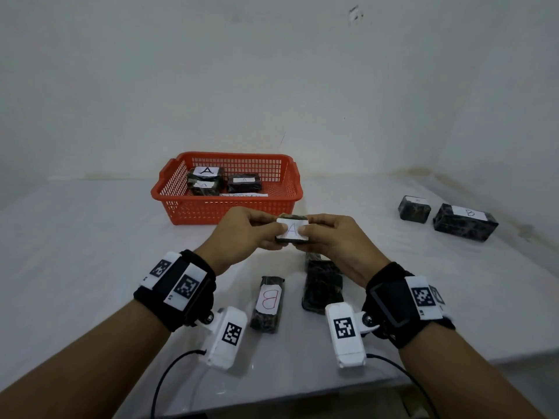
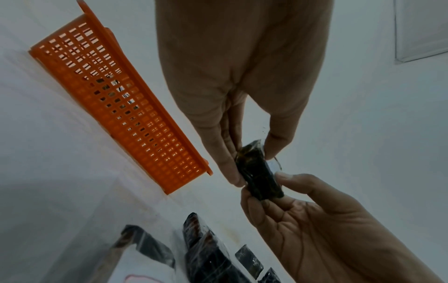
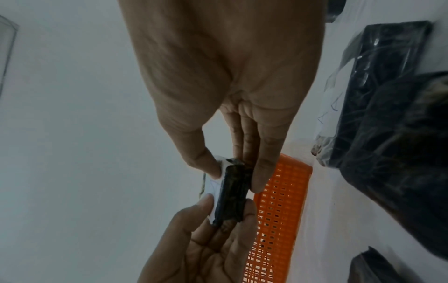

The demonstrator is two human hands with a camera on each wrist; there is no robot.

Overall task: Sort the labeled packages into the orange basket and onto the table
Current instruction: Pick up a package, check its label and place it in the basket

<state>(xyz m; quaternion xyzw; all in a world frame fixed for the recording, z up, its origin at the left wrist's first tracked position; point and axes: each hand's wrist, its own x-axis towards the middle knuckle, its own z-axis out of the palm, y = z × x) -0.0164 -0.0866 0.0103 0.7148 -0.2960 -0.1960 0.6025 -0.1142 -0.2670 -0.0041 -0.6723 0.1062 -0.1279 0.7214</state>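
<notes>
Grip: my left hand (image 1: pixel 242 229) and right hand (image 1: pixel 329 237) pinch the small A package (image 1: pixel 292 230), held above the table (image 1: pixel 90 237) | Done: three A packages in orange basket (image 1: pixel 181 213) | Left: this one, B package (image 1: pixel 269 299), others.

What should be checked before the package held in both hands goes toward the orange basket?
1. Label readable: ok, the held package shows an A.
2. Grip: ok, left hand and right hand each pinch one end.
3. Destination matches: ok, packages in the orange basket show A labels.
4. Room in basket: ok, its right side looks bare.
5. Path: ok, nothing stands between hands and basket.
6. Dark package under the right wrist: cannot tell, no label shows.
</notes>
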